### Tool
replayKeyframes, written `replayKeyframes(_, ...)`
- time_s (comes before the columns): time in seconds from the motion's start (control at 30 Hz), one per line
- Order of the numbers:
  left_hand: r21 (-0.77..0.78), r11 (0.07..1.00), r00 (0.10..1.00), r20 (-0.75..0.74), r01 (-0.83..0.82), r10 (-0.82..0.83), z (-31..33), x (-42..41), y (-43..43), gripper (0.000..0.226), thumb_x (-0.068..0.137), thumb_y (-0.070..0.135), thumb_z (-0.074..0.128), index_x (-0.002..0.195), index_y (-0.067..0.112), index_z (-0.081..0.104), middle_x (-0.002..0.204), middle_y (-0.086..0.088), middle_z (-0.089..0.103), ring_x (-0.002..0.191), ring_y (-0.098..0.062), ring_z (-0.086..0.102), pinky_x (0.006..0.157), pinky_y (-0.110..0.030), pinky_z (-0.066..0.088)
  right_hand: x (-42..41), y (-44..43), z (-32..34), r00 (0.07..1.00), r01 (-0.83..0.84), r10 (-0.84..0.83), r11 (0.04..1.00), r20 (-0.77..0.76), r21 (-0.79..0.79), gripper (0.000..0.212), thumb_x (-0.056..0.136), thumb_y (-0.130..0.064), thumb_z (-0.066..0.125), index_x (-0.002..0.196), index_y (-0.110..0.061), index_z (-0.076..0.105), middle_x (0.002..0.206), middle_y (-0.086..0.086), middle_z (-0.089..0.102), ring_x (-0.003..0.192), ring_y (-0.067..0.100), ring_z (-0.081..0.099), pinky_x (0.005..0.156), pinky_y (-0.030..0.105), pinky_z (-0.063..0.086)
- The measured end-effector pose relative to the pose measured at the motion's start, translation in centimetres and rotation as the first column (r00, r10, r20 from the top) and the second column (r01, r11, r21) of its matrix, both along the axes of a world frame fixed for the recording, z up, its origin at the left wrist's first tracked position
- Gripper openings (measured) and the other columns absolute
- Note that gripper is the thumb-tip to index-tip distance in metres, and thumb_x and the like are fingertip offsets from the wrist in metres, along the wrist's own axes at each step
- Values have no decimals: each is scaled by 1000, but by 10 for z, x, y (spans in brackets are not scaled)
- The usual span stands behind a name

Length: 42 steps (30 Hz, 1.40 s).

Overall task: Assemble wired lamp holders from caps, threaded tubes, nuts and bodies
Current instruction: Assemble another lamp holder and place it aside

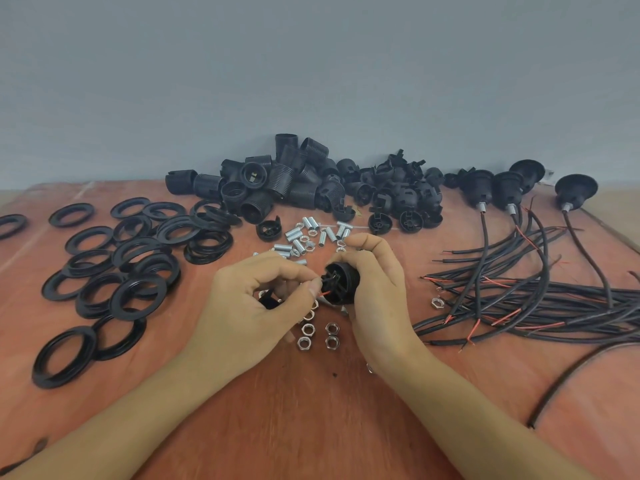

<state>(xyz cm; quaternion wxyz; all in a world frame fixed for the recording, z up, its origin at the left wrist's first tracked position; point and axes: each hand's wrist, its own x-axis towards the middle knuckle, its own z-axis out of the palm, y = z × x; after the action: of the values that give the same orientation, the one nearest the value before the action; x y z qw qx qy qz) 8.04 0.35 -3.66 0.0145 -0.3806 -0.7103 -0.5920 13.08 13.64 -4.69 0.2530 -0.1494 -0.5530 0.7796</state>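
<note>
Black plastic fills the middle of the reddish wooden table (311, 403), where the right hand (377, 292) is wrapped around a lamp-holder cap (341, 282) with its open side turned toward the left hand (252, 303) — whose thumb and forefinger pinch a red wire (325, 292) at the cap's mouth. Steel nuts (318, 332) lie just below the hands and threaded tubes (311, 233) just beyond them, with holder bodies (277, 181) piled along the far edge. Flat rings (131, 268) spread toward the left edge — cut cables (536, 299) and finished wired holders (509, 192) lie toward the right.
</note>
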Motion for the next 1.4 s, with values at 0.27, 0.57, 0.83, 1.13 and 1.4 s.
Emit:
replayKeyframes(0.27,-2,1000,1000,-7,-7,7,-5,-3,0,8,77,34,66,76,29,73,66,3,59,51,-13,58,37,-28,50,1,0,2,1000,9,-9,999,9,38,25,91,-3,46,88,-25,58,64,-9,63,59,6,55,63,30,45)
replayKeyframes(0.57,-44,998,999,-19,-46,45,-5,-4,-1,11,75,39,65,75,31,72,65,-1,58,54,-17,57,39,-29,51,3,-2,3,1000,5,-6,987,5,158,22,93,-3,45,91,-22,56,65,-14,61,54,-1,51,49,14,41)
replayKeyframes(0.83,-120,988,991,-102,-97,85,-6,-4,0,4,81,28,66,80,30,70,62,8,62,50,-15,59,51,-38,54,4,-2,1,999,43,-37,937,-24,346,29,94,3,41,93,-23,55,72,-11,55,59,-1,46,58,15,39)
replayKeyframes(1.13,-89,992,983,-169,-88,72,-8,0,1,5,86,22,62,85,25,66,72,10,68,54,-13,62,48,-33,52,5,-5,1,997,62,-39,885,-59,461,26,96,3,40,94,-20,53,60,-17,47,52,-1,41,53,11,35)
replayKeyframes(1.4,-76,994,957,-285,-74,50,-6,0,3,9,86,11,62,88,20,65,72,14,66,59,-5,63,58,-12,46,8,-9,3,997,59,-32,897,-69,439,27,95,3,42,94,-21,54,63,-19,48,56,-2,44,57,11,37)
